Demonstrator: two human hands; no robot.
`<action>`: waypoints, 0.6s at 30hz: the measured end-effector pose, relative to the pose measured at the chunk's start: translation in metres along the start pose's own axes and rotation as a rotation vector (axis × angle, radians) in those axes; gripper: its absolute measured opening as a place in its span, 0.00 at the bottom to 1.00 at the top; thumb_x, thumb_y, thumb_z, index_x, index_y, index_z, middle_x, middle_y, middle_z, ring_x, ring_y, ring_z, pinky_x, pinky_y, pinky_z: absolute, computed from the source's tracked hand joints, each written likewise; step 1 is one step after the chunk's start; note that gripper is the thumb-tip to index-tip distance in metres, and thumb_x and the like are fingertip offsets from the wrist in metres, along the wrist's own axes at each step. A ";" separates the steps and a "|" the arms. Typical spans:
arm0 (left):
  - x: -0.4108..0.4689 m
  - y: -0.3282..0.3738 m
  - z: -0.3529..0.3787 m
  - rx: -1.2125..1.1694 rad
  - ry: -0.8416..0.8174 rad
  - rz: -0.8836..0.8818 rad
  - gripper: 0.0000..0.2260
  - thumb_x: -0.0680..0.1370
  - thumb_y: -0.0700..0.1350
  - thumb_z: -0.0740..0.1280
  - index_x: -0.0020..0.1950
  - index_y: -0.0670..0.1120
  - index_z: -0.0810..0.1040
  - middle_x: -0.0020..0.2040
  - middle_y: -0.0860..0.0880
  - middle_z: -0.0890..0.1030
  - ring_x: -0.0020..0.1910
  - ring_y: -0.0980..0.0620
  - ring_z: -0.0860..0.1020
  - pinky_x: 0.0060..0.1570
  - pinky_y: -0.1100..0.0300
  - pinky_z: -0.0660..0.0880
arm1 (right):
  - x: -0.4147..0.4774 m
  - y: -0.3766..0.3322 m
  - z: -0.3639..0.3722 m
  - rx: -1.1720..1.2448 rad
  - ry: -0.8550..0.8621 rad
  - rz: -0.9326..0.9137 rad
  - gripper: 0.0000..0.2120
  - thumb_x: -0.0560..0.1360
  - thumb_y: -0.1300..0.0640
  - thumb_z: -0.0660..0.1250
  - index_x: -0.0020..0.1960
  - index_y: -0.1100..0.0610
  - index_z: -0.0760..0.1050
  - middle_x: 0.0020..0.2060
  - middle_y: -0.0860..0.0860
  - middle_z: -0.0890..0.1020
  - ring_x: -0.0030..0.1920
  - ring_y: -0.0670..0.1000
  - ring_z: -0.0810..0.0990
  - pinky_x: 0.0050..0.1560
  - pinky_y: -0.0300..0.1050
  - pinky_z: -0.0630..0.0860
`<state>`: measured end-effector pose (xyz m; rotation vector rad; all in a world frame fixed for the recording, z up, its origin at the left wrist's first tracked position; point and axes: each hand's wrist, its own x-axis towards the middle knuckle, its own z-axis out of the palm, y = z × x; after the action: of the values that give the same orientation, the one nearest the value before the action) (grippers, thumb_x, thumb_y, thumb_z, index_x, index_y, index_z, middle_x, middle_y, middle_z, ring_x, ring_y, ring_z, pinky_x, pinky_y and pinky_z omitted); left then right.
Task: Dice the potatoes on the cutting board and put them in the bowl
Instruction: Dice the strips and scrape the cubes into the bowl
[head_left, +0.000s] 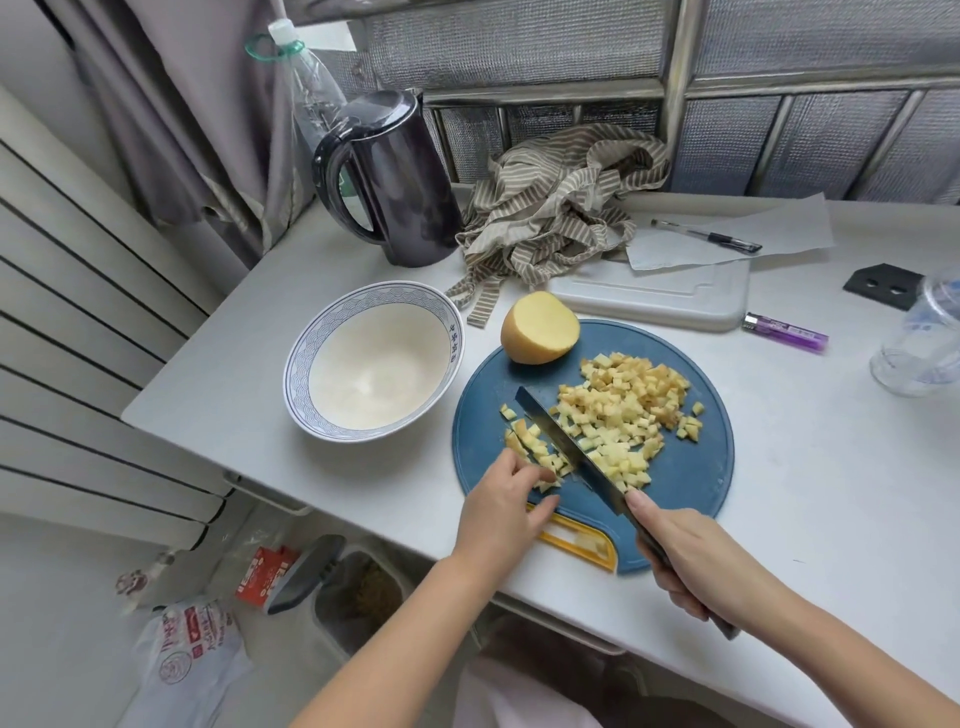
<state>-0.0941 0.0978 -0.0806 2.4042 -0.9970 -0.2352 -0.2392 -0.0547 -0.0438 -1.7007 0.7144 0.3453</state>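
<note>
A round blue cutting board (691, 467) lies near the table's front edge. On it is a pile of diced potato (623, 410) and, at its far left rim, a peeled potato half (540, 327). My right hand (696, 556) grips the handle of a knife (566, 441), whose blade lies across the board between the pile and a small group of potato pieces (535, 452). My left hand (509, 504) holds those pieces with curled fingertips, left of the blade. A white bowl (322, 410) with a blue patterned rim stands empty to the left of the board.
Behind the bowl stands a dark kettle (395, 176). A striped cloth (561, 208), a white cutting board (660, 296) with paper and a pen, a purple lighter (784, 332) and a clear plastic cup (924, 338) lie at the back and right. A bin sits below the table's left edge.
</note>
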 end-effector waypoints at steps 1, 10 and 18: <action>0.000 0.000 0.002 0.018 0.014 0.013 0.07 0.75 0.47 0.71 0.52 0.47 0.82 0.45 0.51 0.73 0.43 0.54 0.74 0.38 0.64 0.69 | 0.000 0.000 0.000 0.000 0.003 0.004 0.29 0.76 0.32 0.51 0.33 0.57 0.64 0.23 0.52 0.68 0.22 0.50 0.63 0.24 0.40 0.64; -0.009 0.004 0.001 -0.083 -0.113 0.175 0.12 0.75 0.54 0.66 0.51 0.47 0.80 0.45 0.55 0.72 0.45 0.57 0.73 0.43 0.67 0.69 | 0.000 0.001 -0.008 0.026 0.031 -0.002 0.30 0.75 0.31 0.52 0.33 0.57 0.66 0.24 0.53 0.68 0.23 0.51 0.64 0.24 0.40 0.65; -0.013 0.009 0.011 -0.012 -0.288 0.328 0.13 0.75 0.50 0.70 0.57 0.48 0.80 0.52 0.49 0.77 0.51 0.52 0.74 0.50 0.58 0.73 | 0.000 0.002 -0.010 0.057 0.057 0.009 0.29 0.75 0.32 0.52 0.33 0.57 0.66 0.24 0.53 0.68 0.24 0.52 0.65 0.24 0.41 0.64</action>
<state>-0.1122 0.0970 -0.0859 2.1920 -1.4944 -0.4735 -0.2422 -0.0646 -0.0431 -1.6597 0.7667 0.2810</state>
